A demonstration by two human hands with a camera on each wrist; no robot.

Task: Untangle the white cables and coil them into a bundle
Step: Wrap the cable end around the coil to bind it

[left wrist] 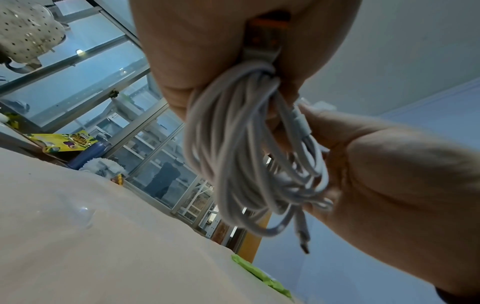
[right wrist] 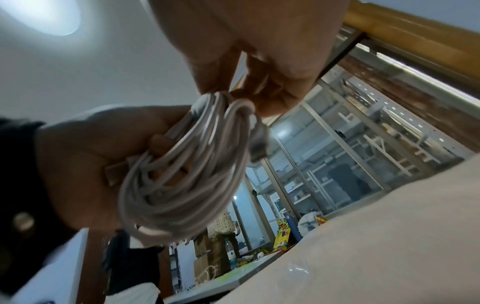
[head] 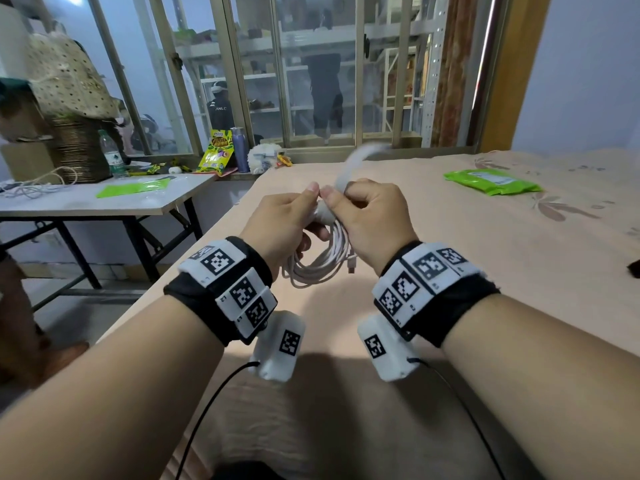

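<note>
White cables (head: 320, 263), already coiled, hang above the bed (head: 519, 258) with the left hand (head: 282, 225) pinching their top while the right hand (head: 370, 220) grips what looks like a blurred strap (head: 353, 164): clamp firmly and wrap it snugly so no loop slips.

head view downward, wrist views upward, close, sharing coiled cables (head: 322, 258)

Bare bed sheet (head: 433, 237) runs open ahead of me through the middle of the frame, easy passage there. A green packet (head: 491, 181) sits at upper right, well apart. At left the folding table (head: 86, 202) is crowded along its back edge: water bottle (head: 110, 154), snack bag (head: 216, 152), purple flask (head: 240, 148).
</note>
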